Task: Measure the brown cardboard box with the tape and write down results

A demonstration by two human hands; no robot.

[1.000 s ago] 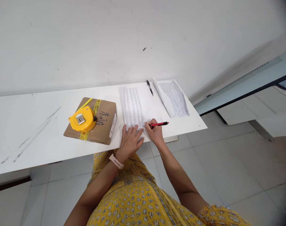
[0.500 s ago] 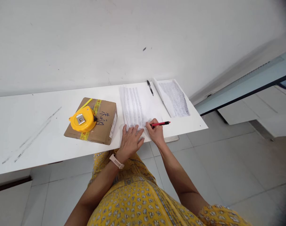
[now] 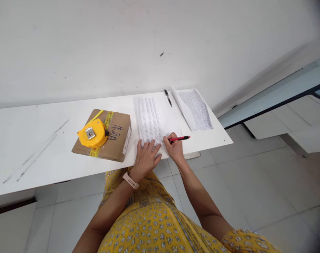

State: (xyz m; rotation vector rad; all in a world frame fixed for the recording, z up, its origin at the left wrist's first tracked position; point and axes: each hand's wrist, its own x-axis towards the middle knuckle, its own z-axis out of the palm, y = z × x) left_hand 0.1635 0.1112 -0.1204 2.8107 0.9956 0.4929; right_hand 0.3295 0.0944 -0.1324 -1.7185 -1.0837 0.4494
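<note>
A printed sheet of paper (image 3: 156, 117) with columns of small text lies on the white table (image 3: 38, 147). My left hand (image 3: 146, 157) rests flat on the sheet's near edge, fingers spread. My right hand (image 3: 173, 147) is closed round a red pen (image 3: 179, 138), its tip on the paper beside my left fingers. A pale pink watch (image 3: 130, 181) is on my left wrist.
A taped cardboard parcel (image 3: 107, 138) with handwriting carries a yellow tape measure (image 3: 92, 133) to the left of the sheet. A black pen (image 3: 167, 97) and a second, partly folded printed sheet (image 3: 195, 109) lie at the table's right end. The white wall stands right behind the table.
My right hand with the red pen has shifted a little to the right along the paper. My left hand has stayed put.
</note>
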